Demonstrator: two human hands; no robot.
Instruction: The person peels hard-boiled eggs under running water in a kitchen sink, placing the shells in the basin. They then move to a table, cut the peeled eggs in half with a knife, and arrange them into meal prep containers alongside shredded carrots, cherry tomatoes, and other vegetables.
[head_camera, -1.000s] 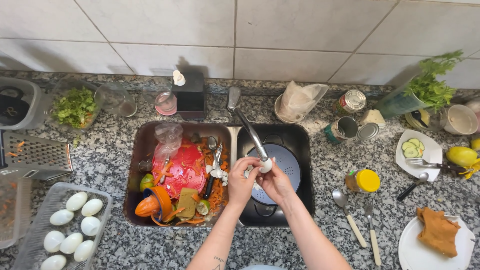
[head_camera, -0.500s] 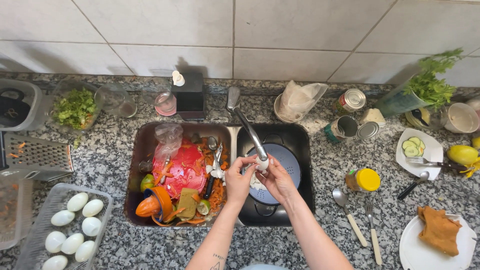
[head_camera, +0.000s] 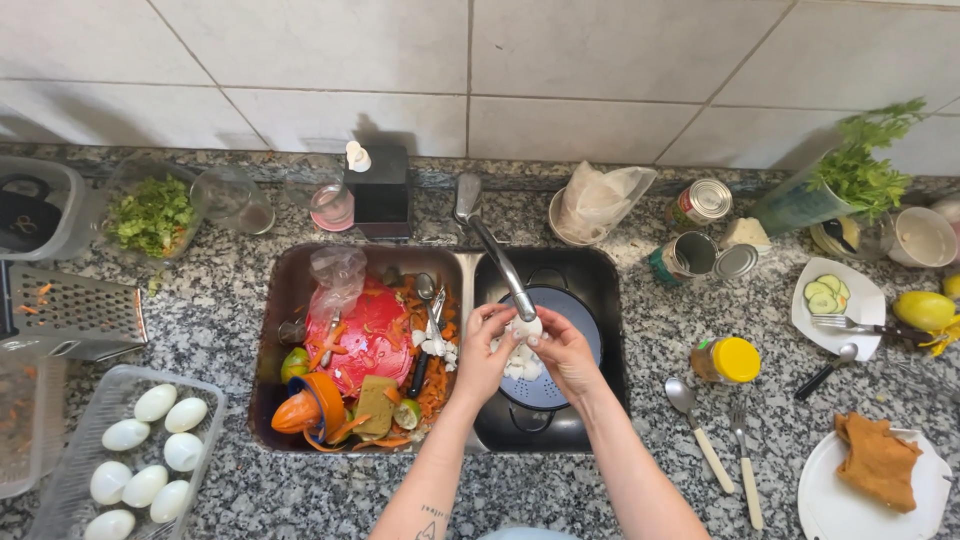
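- the left hand and the right hand meet over the right sink basin, fingertips of both pinched on a white egg held between them, right under the tip of the tap.
- just below the hands sits a dark blue colander with bits of white shell lying in it; the colander rests in the right basin.
- the left basin, just beside the left hand, is full of a red plate, orange carrot peelings, cutlery, a crumpled clear bag and an orange peeler-like tool.
- well to the left on the granite counter stands a clear tray of peeled eggs, with a metal grater above it.
- to the right of the sink lie a yellow-lidded jar, a spoon and a fork, then a white plate with a brown fried piece.
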